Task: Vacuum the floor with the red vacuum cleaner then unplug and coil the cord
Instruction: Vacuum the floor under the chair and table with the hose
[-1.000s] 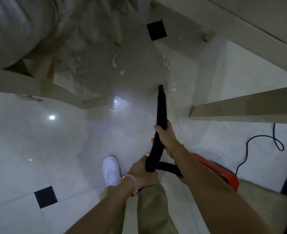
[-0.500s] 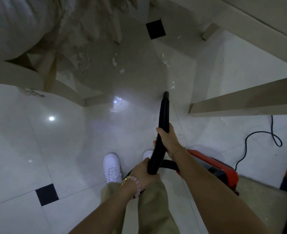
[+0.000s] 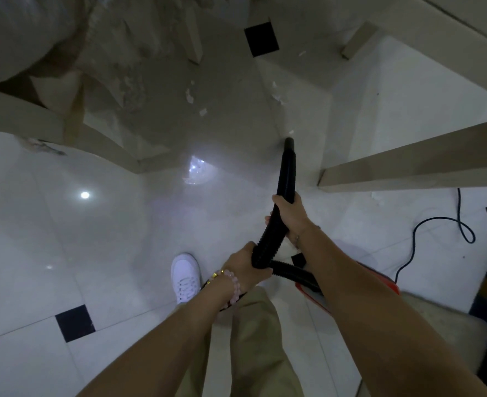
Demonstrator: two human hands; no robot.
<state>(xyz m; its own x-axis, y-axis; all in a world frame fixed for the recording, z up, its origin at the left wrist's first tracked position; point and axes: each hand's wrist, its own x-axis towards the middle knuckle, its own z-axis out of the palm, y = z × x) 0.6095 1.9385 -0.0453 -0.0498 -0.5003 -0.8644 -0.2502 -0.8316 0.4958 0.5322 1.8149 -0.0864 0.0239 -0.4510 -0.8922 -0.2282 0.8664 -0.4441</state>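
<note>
A black vacuum hose (image 3: 286,173) points forward over the white tiled floor, its nozzle tip near a small paper scrap. My right hand (image 3: 289,214) grips the hose higher up, at the smooth tube. My left hand (image 3: 249,266), with a bead bracelet on the wrist, grips the ribbed part where it bends back. The red vacuum cleaner (image 3: 391,285) sits behind my right forearm, mostly hidden. Its black cord (image 3: 439,222) loops across the floor at the right.
Several white paper scraps (image 3: 189,96) lie on the floor ahead, under a table. Beige table legs (image 3: 408,164) and a crossbar (image 3: 65,138) frame that area. My white shoe (image 3: 185,276) stands on the tile. Black inset tiles (image 3: 75,322) dot the floor.
The hose nozzle has drawn back toward me, away from the scraps, then edged forward a little. Both hands keep their grip on the hose.
</note>
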